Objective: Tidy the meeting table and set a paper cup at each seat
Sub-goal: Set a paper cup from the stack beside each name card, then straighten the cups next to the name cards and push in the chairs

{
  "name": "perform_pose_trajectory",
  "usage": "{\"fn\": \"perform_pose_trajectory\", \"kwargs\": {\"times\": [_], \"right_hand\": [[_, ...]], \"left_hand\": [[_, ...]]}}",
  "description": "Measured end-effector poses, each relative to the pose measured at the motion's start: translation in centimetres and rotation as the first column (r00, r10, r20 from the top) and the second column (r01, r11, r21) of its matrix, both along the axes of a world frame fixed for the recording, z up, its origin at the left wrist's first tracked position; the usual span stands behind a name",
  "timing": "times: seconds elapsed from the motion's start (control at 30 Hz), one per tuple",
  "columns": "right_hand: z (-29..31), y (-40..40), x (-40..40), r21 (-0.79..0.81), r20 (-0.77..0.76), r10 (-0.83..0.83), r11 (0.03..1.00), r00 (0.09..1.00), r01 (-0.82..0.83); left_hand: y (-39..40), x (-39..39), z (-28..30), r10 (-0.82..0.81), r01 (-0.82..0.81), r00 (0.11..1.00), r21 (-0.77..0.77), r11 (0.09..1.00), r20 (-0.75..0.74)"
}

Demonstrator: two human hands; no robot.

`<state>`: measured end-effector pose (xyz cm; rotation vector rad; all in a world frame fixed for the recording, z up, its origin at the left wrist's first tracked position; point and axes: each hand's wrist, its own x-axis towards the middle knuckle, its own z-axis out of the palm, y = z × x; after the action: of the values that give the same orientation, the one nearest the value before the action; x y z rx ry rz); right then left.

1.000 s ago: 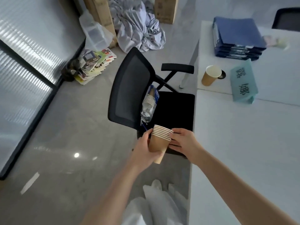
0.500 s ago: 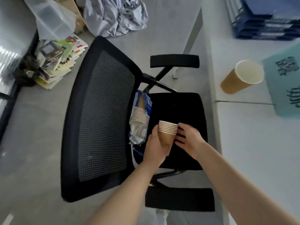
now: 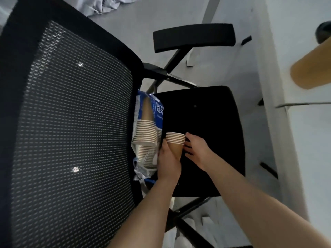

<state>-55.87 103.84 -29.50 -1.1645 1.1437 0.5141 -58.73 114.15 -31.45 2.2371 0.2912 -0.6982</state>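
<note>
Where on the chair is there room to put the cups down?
The seat is bare from the cup bag across to the table side. It is crowded by the backrest, where the bag lies. The left hand holds the cup stack; the right hand touches it.

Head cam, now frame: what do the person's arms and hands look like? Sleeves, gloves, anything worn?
Both forearms are bare as far as the frame shows, with no sleeve in view. The left hand and the right hand wear no gloves. No watch, ring or wristband is visible. No markings or cables.
</note>
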Motion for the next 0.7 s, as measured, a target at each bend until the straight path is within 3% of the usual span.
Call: {"fn": "perform_pose_trajectory", "kwargs": {"times": [0.13,0.27,0.47,0.57,0.7], "right_hand": [[0.6,0.0,-0.6,-0.004,-0.013,0.03,1.0,0.999,-0.03],[3.8,-0.5,-1.5,-0.131,0.012,0.07,0.989,0.997,-0.068],[15.3,-1.9,-4.8,-0.209,0.154,0.056,0.978,0.986,-0.023],[21.6,-3.5,-8.0,-0.246,0.266,0.069,0.969,0.961,-0.001],[27.4,-7.2,-13.7,-0.238,0.291,0.032,0.97,0.956,0.04]], "left_hand": [[-0.4,-0.8,0.6,-0.072,0.074,0.995,0.016,0.997,-0.075],[-0.5,-1.6,3.3,-0.051,0.052,0.993,0.002,0.999,-0.103],[-0.4,-4.7,9.3,0.015,-0.028,0.982,-0.067,0.997,-0.188],[-1.0,-6.0,13.9,0.037,-0.049,0.988,-0.083,0.995,-0.151],[-3.5,-9.0,20.3,0.036,-0.036,0.999,-0.167,0.985,-0.008]]}}
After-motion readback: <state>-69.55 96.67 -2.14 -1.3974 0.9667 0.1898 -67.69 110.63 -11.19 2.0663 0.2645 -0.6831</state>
